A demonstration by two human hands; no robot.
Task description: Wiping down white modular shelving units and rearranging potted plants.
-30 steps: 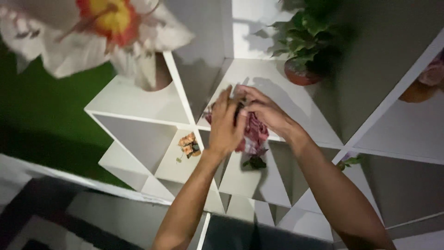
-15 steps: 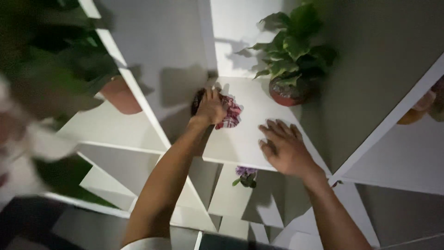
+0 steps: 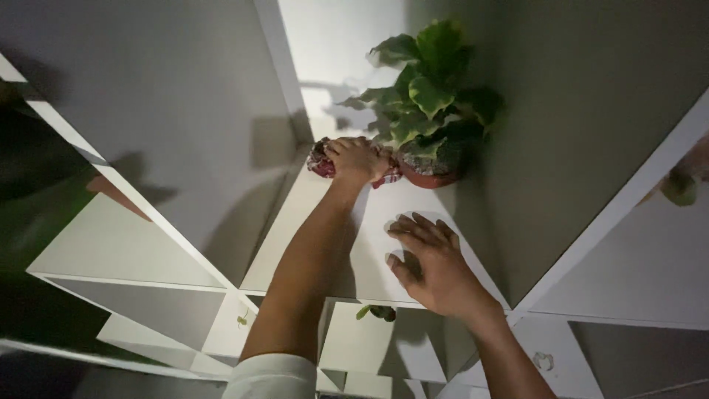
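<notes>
My left hand [image 3: 357,158] reaches deep into a white shelf compartment and presses a red and white patterned cloth [image 3: 321,159] against the shelf board [image 3: 317,222], close to the back corner. The cloth is bunched under my fingers. My right hand [image 3: 430,262] lies flat on the same board nearer the front edge, fingers spread, holding nothing. Right beside the cloth stands a leafy green plant [image 3: 428,89] in a reddish pot [image 3: 428,176].
White upright dividers [image 3: 281,66] and a slanted panel [image 3: 605,214] wall in the compartment. Lower compartments hold a small green sprig [image 3: 377,312] and small items [image 3: 541,360]. Another pot [image 3: 683,185] sits in the right-hand compartment.
My left hand has pushed the cloth farther back toward the corner next to the plant pot. My right hand left the cloth and now rests flat near the front edge.
</notes>
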